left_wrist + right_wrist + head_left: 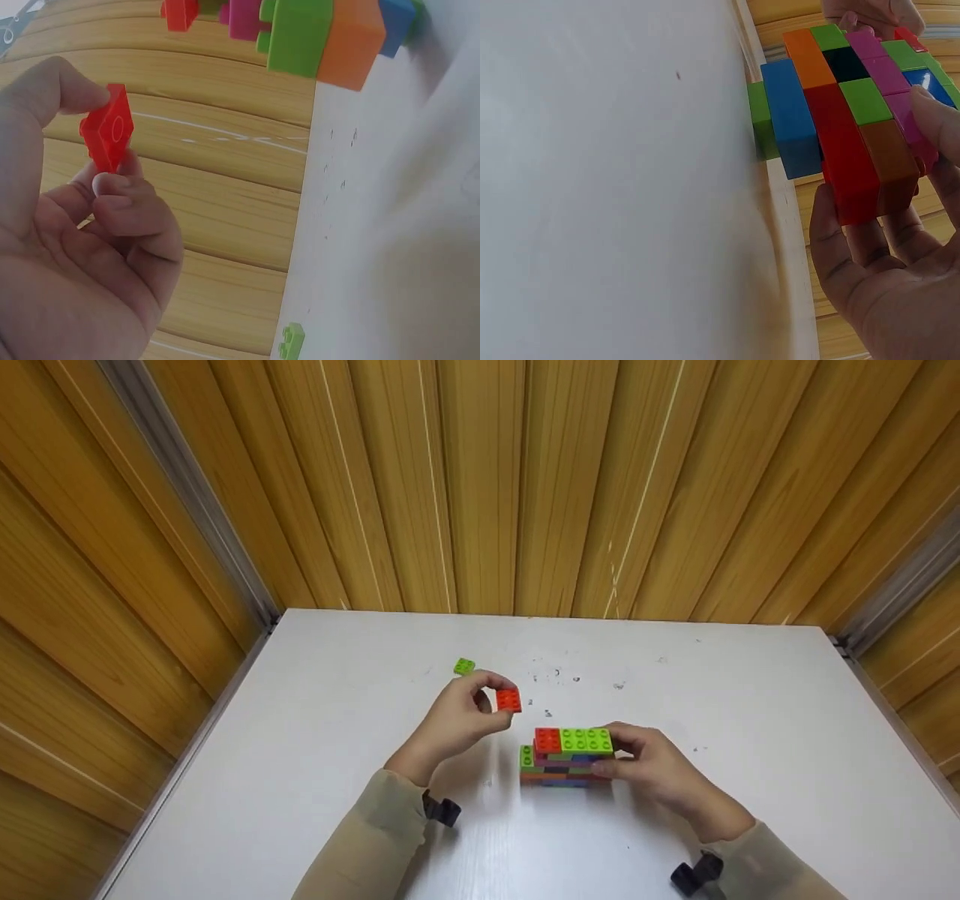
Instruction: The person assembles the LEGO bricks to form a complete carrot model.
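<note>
The left hand [457,720] pinches a small red brick [508,700] between thumb and fingertips, held just above the table [300,750] near the stack. The right hand [652,769] has its fingers wrapped round the brick stack [566,757] sitting on the table. Looks light, hard and a bit slick, so gripping the flat sides seems best.

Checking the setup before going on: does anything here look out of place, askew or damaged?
Little stands out. One small green brick lies alone on the white table, apart from the brick stack the right hand grips. The left hand pinches a red brick. Small dark specks mark the tabletop; nothing looks broken.
</note>
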A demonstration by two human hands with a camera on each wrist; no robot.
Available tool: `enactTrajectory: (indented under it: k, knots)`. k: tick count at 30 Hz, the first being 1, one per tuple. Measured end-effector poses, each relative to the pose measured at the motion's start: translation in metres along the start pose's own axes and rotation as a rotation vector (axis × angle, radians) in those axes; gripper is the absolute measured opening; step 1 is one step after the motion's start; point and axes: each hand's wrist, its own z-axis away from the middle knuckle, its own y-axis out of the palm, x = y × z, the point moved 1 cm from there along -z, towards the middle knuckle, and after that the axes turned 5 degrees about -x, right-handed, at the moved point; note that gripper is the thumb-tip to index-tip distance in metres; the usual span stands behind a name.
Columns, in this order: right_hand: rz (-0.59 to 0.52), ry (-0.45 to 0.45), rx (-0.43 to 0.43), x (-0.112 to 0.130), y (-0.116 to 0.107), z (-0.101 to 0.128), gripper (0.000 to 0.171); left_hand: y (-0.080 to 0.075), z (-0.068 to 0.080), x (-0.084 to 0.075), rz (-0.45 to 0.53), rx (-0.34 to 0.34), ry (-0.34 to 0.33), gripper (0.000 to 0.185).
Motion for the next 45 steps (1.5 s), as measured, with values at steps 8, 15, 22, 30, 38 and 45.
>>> enactTrajectory:
  k: [8, 15, 22, 30, 38, 45]
  knots:
    - [0.006, -0.008, 0.003, 0.001, 0.0, 0.0, 0.041, 0.007, 0.008, -0.008, 0.018, 0.068, 0.069, 0.037]
    - [-0.016, -0.015, -0.002, -0.001, 0.0, -0.002, 0.042, 0.015, 0.013, -0.011, -0.017, 0.151, 0.074, 0.035]
    - [-0.016, -0.01, 0.001, -0.001, 0.0, 0.0, 0.041, 0.021, 0.016, -0.009, -0.031, 0.215, 0.055, 0.033]
    - [-0.031, -0.017, 0.005, -0.003, 0.001, 0.001, 0.041, 0.025, 0.016, -0.005, 0.008, 0.23, 0.031, 0.034]
    - [-0.024, -0.02, -0.001, -0.003, 0.001, 0.001, 0.041, 0.027, 0.016, -0.006, 0.011, 0.208, 0.029, 0.034]
    - [-0.028, -0.039, 0.004, -0.003, 0.001, 0.001, 0.04, 0.028, 0.016, -0.009, 0.062, 0.206, -0.04, 0.03]
